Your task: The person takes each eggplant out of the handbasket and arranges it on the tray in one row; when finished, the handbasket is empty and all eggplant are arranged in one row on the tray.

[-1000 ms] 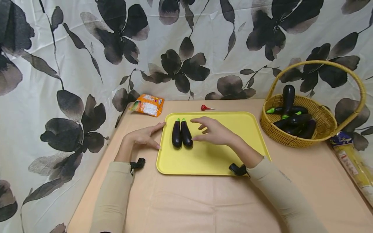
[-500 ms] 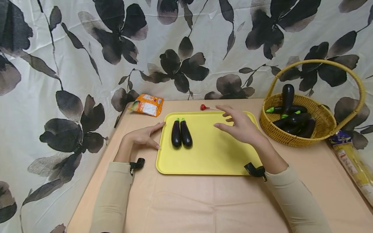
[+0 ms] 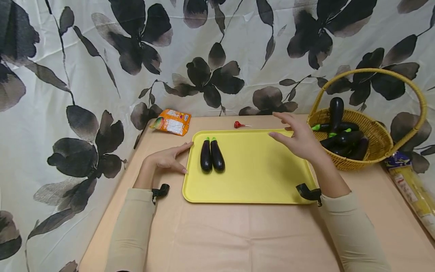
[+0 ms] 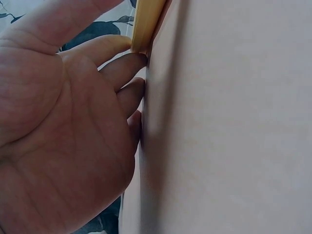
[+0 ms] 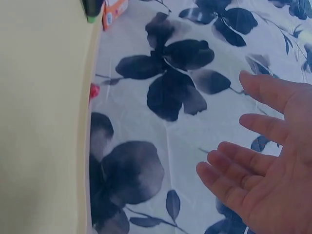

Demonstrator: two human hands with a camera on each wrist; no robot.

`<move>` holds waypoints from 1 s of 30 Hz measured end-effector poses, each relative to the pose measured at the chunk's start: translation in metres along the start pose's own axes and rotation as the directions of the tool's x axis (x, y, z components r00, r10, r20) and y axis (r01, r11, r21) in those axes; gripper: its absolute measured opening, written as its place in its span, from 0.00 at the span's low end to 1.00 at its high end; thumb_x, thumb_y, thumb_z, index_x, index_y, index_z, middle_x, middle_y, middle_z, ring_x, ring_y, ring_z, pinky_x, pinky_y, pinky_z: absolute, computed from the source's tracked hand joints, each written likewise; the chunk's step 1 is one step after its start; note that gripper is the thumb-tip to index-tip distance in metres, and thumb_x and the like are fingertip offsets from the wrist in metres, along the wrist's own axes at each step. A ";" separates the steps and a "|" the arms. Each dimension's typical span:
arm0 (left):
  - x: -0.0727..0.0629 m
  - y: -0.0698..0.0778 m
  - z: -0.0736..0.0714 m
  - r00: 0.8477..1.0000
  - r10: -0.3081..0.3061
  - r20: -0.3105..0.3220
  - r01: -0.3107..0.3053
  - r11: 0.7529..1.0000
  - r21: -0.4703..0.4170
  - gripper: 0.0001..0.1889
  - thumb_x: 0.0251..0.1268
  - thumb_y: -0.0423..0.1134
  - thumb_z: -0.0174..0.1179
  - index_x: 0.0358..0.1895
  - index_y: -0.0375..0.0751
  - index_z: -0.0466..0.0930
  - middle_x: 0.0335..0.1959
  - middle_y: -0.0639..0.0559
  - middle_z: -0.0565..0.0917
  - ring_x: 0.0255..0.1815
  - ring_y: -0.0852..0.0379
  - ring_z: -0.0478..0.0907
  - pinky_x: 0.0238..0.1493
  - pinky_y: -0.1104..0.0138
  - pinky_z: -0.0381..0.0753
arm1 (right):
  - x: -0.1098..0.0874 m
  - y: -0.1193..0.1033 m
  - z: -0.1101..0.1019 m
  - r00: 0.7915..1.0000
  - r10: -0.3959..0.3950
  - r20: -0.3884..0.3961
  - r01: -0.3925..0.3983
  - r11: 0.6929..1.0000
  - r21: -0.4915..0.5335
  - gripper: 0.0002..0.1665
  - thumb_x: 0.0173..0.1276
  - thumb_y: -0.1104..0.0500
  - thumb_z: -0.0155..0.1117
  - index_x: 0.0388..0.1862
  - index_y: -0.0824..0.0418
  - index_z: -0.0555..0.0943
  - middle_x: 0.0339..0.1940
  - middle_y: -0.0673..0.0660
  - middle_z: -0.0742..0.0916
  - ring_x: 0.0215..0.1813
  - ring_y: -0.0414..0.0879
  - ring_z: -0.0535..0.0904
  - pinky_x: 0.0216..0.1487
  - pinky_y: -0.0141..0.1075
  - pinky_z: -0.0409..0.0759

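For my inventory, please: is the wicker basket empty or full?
Partly full: several eggplants lie inside, while the basket shows bare weave at the right.

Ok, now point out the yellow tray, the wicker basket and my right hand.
Yellow tray (image 3: 248, 175), head view: bare floor, near the middle.
Wicker basket (image 3: 378, 141), head view: bare inner wall, on the right.
Right hand (image 3: 300, 139), head view: middle of the back of it.
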State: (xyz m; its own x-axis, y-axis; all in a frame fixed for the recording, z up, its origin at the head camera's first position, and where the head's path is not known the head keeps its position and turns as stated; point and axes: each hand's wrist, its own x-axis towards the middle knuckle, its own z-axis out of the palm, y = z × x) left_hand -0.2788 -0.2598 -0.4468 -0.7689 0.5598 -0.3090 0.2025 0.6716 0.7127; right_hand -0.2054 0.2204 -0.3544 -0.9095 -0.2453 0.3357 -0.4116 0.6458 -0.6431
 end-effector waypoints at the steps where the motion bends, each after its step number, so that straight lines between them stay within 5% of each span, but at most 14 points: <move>1: 0.000 0.000 0.000 1.000 0.001 0.000 -0.001 1.000 -0.001 0.68 0.44 0.51 0.85 0.87 0.53 0.45 0.88 0.50 0.43 0.88 0.46 0.36 0.86 0.44 0.39 | 0.000 0.002 -0.004 1.000 0.001 -0.014 -0.001 1.000 -0.006 0.38 0.75 0.53 0.69 0.80 0.53 0.69 0.78 0.62 0.73 0.73 0.65 0.70 0.70 0.65 0.72; 11: 0.001 0.000 -0.001 1.000 0.009 0.002 -0.009 1.000 -0.008 0.67 0.45 0.49 0.85 0.87 0.53 0.45 0.88 0.51 0.43 0.88 0.47 0.36 0.86 0.45 0.39 | -0.011 0.033 -0.044 0.988 0.084 -0.131 -0.099 0.989 -0.110 0.39 0.76 0.47 0.67 0.82 0.52 0.67 0.73 0.67 0.74 0.67 0.68 0.73 0.65 0.69 0.73; 22: 0.001 0.003 0.002 1.000 0.018 -0.002 -0.018 1.000 0.011 0.67 0.47 0.50 0.84 0.86 0.52 0.45 0.88 0.50 0.44 0.88 0.45 0.37 0.86 0.44 0.39 | -0.018 0.071 -0.076 0.970 0.202 -0.133 -0.220 0.966 -0.137 0.41 0.78 0.44 0.63 0.83 0.56 0.64 0.78 0.72 0.68 0.74 0.74 0.65 0.68 0.70 0.70; 30: 0.001 0.007 0.002 1.000 0.009 -0.006 -0.009 1.000 -0.010 0.67 0.47 0.49 0.84 0.87 0.51 0.45 0.88 0.49 0.43 0.88 0.44 0.36 0.85 0.43 0.39 | -0.022 0.107 -0.091 0.938 0.316 -0.141 -0.334 0.934 -0.131 0.42 0.80 0.39 0.56 0.86 0.51 0.59 0.81 0.73 0.62 0.70 0.79 0.65 0.64 0.75 0.68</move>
State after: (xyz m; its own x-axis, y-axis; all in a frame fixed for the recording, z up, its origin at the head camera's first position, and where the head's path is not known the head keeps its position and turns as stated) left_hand -0.2766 -0.2538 -0.4434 -0.7707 0.5626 -0.2991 0.2028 0.6616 0.7219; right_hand -0.2236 0.3604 -0.3682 -0.9750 0.0759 0.2090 -0.0728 0.7791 -0.6226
